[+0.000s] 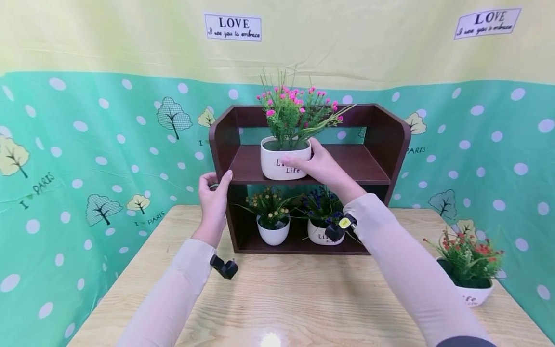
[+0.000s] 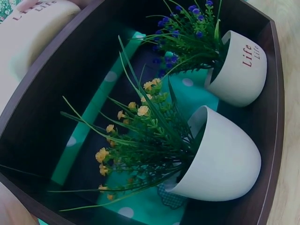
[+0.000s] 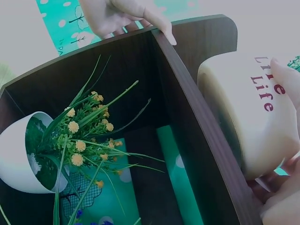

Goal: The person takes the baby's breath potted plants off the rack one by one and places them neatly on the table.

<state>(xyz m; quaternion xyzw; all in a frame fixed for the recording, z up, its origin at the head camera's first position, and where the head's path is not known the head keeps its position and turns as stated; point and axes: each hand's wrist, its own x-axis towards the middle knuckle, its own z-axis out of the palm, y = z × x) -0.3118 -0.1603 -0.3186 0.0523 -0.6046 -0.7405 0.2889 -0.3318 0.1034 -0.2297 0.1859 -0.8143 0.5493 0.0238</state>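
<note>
A white oval pot of pink flowers (image 1: 284, 159) is at the front of the upper shelf (image 1: 347, 161), left of its middle. My right hand (image 1: 318, 161) grips this pot from its right side, thumb across the front lettering. In the right wrist view the pot (image 3: 248, 112) overlaps the shelf board's edge. My left hand (image 1: 214, 197) holds the left side panel of the dark brown rack (image 1: 223, 140), its thumb on the front edge at shelf height. Below stand a white pot of yellow flowers (image 2: 225, 159) and a lettered white pot of blue flowers (image 2: 243, 70).
A white pot of red-orange flowers (image 1: 470, 291) stands on the wooden table (image 1: 277, 299) at the right. Behind the rack hangs a green and yellow printed cloth (image 1: 130, 125). Black wrist cameras (image 1: 224, 266) are strapped to both sleeves.
</note>
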